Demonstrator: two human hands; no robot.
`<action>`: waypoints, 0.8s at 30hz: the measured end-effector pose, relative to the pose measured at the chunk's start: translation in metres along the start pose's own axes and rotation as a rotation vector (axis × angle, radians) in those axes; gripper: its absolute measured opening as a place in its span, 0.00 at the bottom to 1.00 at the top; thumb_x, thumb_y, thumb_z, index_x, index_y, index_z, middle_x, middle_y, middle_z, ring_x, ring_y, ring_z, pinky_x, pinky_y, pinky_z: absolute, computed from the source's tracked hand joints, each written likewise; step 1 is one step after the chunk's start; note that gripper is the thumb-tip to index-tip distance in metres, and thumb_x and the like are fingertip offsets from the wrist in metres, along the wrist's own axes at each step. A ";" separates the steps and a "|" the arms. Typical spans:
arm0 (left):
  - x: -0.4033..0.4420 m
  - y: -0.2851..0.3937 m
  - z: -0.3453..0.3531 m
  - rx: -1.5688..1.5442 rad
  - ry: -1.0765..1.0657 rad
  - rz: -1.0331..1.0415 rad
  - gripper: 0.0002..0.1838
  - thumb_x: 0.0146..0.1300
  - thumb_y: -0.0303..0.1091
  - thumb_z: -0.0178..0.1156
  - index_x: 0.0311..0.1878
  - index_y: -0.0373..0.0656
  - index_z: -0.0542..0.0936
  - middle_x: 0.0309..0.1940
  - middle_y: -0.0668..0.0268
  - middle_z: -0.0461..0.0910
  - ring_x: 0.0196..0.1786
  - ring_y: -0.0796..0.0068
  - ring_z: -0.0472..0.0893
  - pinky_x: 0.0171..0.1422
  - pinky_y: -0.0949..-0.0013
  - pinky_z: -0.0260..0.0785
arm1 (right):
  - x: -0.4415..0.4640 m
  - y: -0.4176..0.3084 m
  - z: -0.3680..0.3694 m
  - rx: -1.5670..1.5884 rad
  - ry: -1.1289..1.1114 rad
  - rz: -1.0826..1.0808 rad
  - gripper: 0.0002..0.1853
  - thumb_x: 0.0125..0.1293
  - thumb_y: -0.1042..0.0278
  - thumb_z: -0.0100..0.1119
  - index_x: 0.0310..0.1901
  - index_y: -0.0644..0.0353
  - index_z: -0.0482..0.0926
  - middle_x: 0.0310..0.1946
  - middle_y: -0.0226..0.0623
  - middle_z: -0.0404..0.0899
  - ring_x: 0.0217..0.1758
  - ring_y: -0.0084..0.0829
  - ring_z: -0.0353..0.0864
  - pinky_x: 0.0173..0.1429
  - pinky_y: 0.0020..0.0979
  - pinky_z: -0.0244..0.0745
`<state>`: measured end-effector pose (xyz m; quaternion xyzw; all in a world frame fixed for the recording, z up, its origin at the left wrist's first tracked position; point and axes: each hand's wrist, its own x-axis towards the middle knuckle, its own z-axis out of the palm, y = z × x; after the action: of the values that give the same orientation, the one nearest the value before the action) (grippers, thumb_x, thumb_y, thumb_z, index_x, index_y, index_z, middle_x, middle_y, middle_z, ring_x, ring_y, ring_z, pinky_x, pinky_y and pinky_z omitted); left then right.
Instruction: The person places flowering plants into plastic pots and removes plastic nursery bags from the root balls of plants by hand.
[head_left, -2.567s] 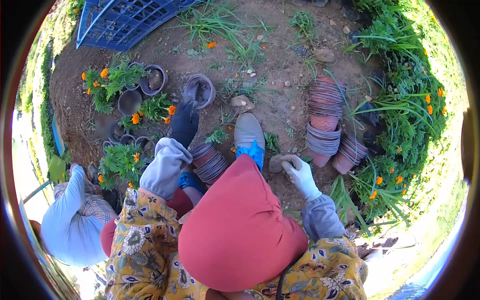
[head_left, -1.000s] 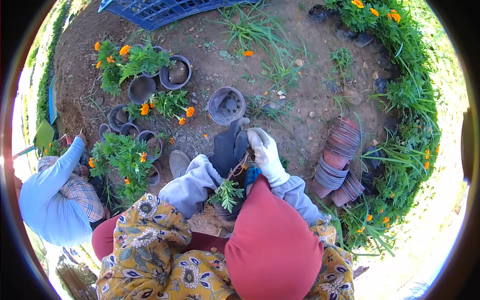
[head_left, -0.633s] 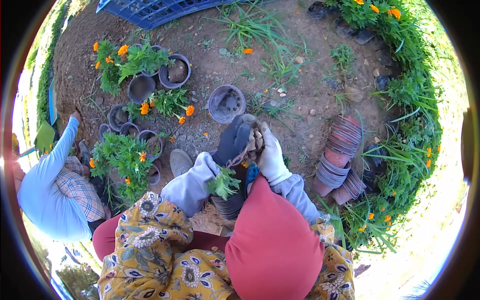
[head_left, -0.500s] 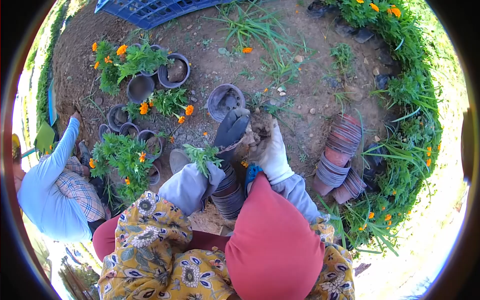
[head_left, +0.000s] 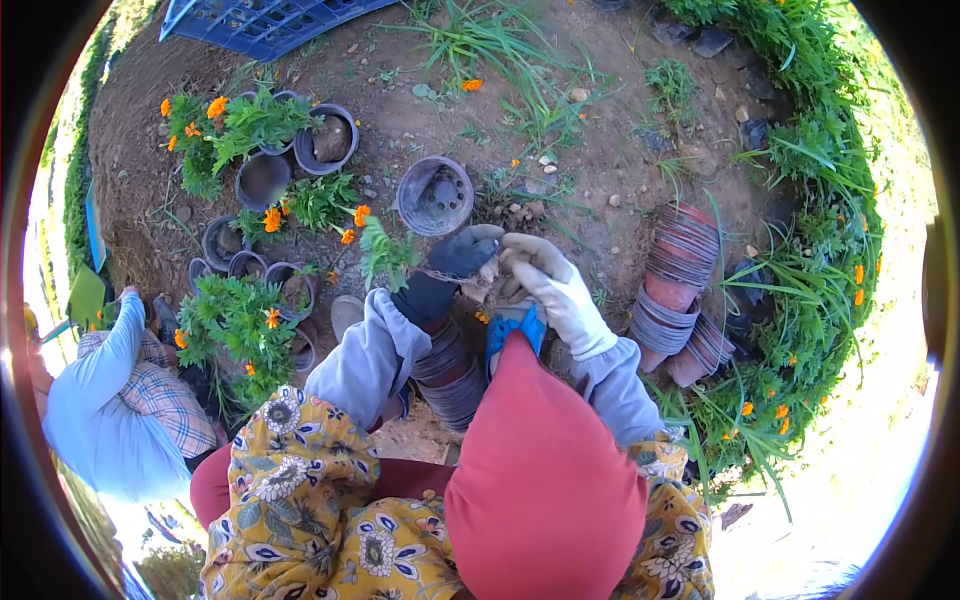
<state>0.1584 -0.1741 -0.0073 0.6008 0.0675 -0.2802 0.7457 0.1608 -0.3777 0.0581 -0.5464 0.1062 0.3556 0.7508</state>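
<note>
My left hand (head_left: 462,258), in a dark glove, grips a marigold plant (head_left: 385,250) by its lower stem. The leafy top leans out to the left, and its soil-covered roots (head_left: 485,282) stick out between my hands. Against those roots, my right hand (head_left: 560,290) in a whitish glove has its fingers curled; the fingertips are partly hidden. Just beyond my hands an empty plastic pot (head_left: 435,196) with drainage holes sits on the ground. Loose soil clods (head_left: 520,212) lie to its right.
Potted marigolds (head_left: 235,310) and several pots stand at left. Stacked pots (head_left: 683,260) lie at right, with another stack (head_left: 450,375) by my knees. A blue crate (head_left: 270,25) is at the back. Another person (head_left: 120,400) crouches at far left. Marigolds (head_left: 820,260) line the right edge.
My right hand has gone from stretched fingers to curled ones at the roots. Soil that was by my hands now lies on the ground. The plant's top has swung upward; the view has shifted slightly.
</note>
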 end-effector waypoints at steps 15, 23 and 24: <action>0.040 0.023 -0.074 0.935 0.310 0.075 0.16 0.61 0.40 0.56 0.48 0.43 0.80 0.43 0.54 0.81 0.45 0.52 0.81 0.51 0.58 0.73 | -0.155 0.064 -0.058 -0.117 0.596 0.192 0.14 0.68 0.67 0.52 0.52 0.64 0.75 0.31 0.29 0.76 0.31 0.18 0.73 0.35 0.21 0.69; 0.036 0.053 -0.058 1.173 0.432 0.357 0.12 0.59 0.32 0.58 0.45 0.41 0.81 0.40 0.55 0.82 0.44 0.53 0.81 0.49 0.58 0.73 | -0.219 0.116 -0.125 -0.928 1.026 0.001 0.09 0.62 0.68 0.56 0.41 0.64 0.78 0.34 0.37 0.78 0.40 0.30 0.76 0.45 0.32 0.71; 0.033 0.065 -0.057 1.163 0.429 0.368 0.12 0.61 0.33 0.57 0.44 0.39 0.81 0.38 0.56 0.82 0.41 0.58 0.83 0.45 0.63 0.73 | -0.223 0.129 -0.126 -0.901 1.057 0.129 0.11 0.59 0.67 0.59 0.40 0.64 0.77 0.41 0.44 0.77 0.45 0.38 0.76 0.51 0.37 0.70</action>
<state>0.2316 -0.1240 0.0186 0.9512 -0.0518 -0.0123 0.3039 -0.0557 -0.5649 0.0365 -0.8970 0.3318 0.0955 0.2761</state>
